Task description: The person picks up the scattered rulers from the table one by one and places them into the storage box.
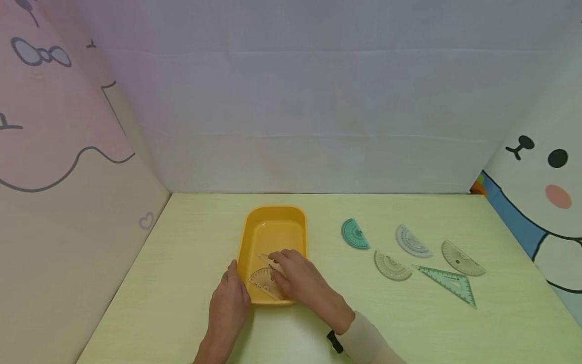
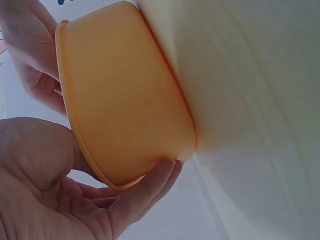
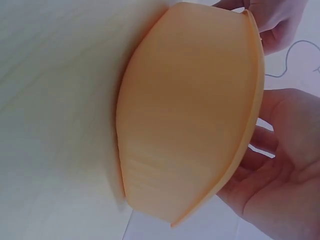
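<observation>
A yellow plastic tray (image 1: 277, 227) stands on the table. My left hand (image 1: 229, 301) grips its near left corner, the thumb by the rim and the fingers against the outer wall (image 2: 125, 100). My right hand (image 1: 297, 278) reaches over the right rim into the tray, fingers bent and thumb apart from the forefinger. Under and beside those fingertips lie a clear protractor (image 1: 263, 283) and another clear piece with dark marks (image 1: 263, 257), partly covered by the hand. In the right wrist view the tray wall (image 3: 190, 110) hides the fingertips; I cannot tell whether they pinch a piece.
Right of the tray lie a teal protractor (image 1: 354, 234), several clear protractors, among them one nearer the tray (image 1: 392, 266), one farther back (image 1: 411, 242) and one at the far right (image 1: 461, 259), and a green set square (image 1: 450, 284). White and printed cloths surround the table (image 1: 182, 253).
</observation>
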Action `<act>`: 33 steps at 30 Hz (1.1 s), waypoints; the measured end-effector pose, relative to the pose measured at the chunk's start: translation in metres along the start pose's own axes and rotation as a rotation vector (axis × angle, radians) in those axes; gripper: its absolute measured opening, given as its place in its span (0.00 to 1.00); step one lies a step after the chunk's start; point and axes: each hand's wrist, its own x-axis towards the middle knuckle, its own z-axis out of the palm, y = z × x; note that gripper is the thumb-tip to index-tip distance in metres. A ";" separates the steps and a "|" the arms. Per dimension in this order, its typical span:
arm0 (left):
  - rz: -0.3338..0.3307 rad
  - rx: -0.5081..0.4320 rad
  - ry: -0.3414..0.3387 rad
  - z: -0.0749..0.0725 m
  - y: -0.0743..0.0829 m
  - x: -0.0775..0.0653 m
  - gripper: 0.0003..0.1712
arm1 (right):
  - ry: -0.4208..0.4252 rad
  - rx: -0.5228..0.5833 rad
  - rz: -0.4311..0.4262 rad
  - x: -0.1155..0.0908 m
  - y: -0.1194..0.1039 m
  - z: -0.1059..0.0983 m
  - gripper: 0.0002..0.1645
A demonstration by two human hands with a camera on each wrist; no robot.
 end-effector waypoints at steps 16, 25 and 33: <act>-0.019 -0.013 -0.008 0.000 0.001 0.000 0.23 | 0.126 0.144 0.059 -0.012 0.013 -0.018 0.19; 0.004 -0.010 0.012 0.002 0.000 -0.001 0.22 | 0.159 0.145 0.094 -0.019 0.025 -0.028 0.20; 0.004 -0.008 0.008 0.000 0.001 -0.001 0.23 | 0.211 0.151 0.089 -0.028 0.035 -0.036 0.21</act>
